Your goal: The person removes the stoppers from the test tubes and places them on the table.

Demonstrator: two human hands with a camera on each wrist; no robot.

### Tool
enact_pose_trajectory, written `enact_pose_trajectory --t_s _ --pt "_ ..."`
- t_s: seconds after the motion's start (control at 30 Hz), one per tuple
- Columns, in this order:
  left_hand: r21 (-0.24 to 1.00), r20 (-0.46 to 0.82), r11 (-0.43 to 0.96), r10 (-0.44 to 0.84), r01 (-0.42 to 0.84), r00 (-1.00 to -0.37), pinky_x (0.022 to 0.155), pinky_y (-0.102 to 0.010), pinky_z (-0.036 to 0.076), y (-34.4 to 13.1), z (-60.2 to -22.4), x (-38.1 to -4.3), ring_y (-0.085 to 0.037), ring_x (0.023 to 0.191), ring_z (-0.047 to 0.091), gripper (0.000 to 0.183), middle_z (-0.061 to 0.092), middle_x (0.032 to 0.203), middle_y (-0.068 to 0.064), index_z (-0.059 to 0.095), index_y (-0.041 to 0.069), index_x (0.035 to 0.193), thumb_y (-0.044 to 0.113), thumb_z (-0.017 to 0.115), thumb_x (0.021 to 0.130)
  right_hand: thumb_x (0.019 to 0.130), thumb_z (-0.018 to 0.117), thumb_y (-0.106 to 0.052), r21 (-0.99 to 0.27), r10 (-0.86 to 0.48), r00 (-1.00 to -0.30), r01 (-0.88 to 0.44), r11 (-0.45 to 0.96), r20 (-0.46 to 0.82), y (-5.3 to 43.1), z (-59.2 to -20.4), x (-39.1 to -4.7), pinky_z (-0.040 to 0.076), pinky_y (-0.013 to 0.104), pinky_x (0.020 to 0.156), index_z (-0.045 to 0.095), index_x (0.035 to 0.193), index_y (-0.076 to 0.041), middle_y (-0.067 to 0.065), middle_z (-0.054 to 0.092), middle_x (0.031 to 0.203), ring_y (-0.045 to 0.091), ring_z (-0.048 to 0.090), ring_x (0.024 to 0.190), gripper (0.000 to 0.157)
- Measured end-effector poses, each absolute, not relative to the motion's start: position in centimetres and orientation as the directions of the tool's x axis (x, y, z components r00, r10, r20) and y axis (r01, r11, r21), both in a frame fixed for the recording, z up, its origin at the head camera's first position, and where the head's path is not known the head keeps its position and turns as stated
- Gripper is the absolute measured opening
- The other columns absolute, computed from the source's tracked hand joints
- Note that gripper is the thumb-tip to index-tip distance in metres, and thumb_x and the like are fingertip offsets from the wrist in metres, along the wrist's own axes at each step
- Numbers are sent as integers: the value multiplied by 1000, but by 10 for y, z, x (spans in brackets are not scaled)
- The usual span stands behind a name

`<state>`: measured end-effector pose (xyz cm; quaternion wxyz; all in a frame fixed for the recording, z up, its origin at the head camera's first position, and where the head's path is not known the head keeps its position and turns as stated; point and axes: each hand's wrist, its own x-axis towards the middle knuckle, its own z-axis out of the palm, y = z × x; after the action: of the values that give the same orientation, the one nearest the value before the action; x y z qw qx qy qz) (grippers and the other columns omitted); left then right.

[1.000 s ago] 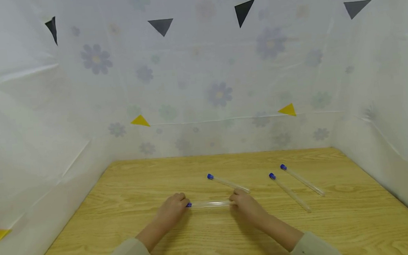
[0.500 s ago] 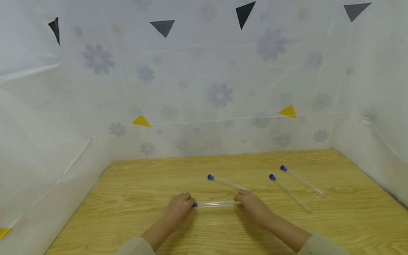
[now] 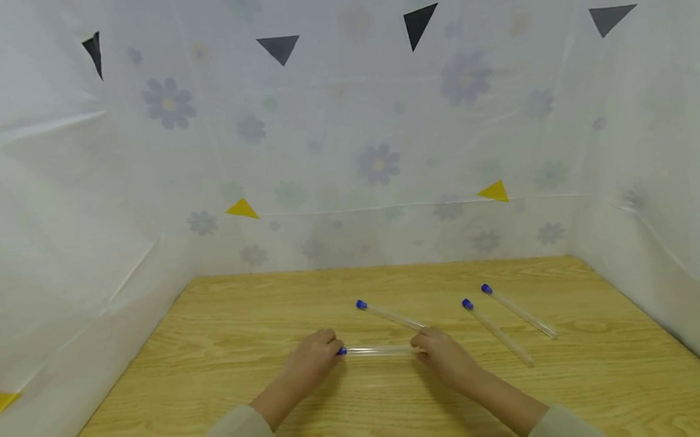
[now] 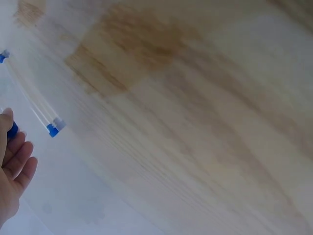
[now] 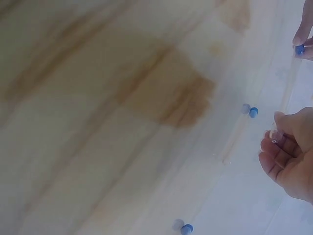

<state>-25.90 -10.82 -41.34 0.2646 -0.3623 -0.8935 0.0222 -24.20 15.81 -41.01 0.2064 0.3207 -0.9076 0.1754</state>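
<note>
My left hand (image 3: 314,360) pinches cap (image 3: 343,351), right hand (image 3: 448,357) pinches tube (image 3: 380,351) at clear end (image 5: 277,138), likely for steadiness; two loose tubes (image 3: 499,334) right of both.

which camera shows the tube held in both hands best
The head view: it shows the held tube side-on, most of its length uncovered between the left hand and right hand. The right wrist view shows it faintly, near the edge; the left wrist view shows little beyond its blue cap.
</note>
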Motion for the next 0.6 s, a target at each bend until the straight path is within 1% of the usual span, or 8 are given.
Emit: enact_pose_trajectory --t_s 0.17,0.33,0.6 --pt "-242 463 731 665 638 -586 60 -18 47 -103 -415 -261 -7 69 52 14 54 77 3 67 10 85 23 71 81 70 72 8 -174 -497 -721 -636 752 483 163 -409 -242 54 23 68 66 87 2 8 65 85 21 61 79 19" --pt "-244 481 721 671 648 -564 60 -18 48 -99 -413 -262 -8 69 53 14 54 77 2 67 10 85 23 72 80 67 74 8 -149 -489 -703 -636 757 517 169 -407 -242 54 23 68 66 85 1 7 65 83 21 60 78 20" --pt "-233 461 728 666 645 -586 61 -20 47 -92 -411 -261 -9 70 53 17 55 77 2 68 9 85 25 70 81 66 75 7 -137 -470 -698 -624 770 540 177 -408 -242 53 22 68 67 85 0 5 65 84 19 59 78 22"
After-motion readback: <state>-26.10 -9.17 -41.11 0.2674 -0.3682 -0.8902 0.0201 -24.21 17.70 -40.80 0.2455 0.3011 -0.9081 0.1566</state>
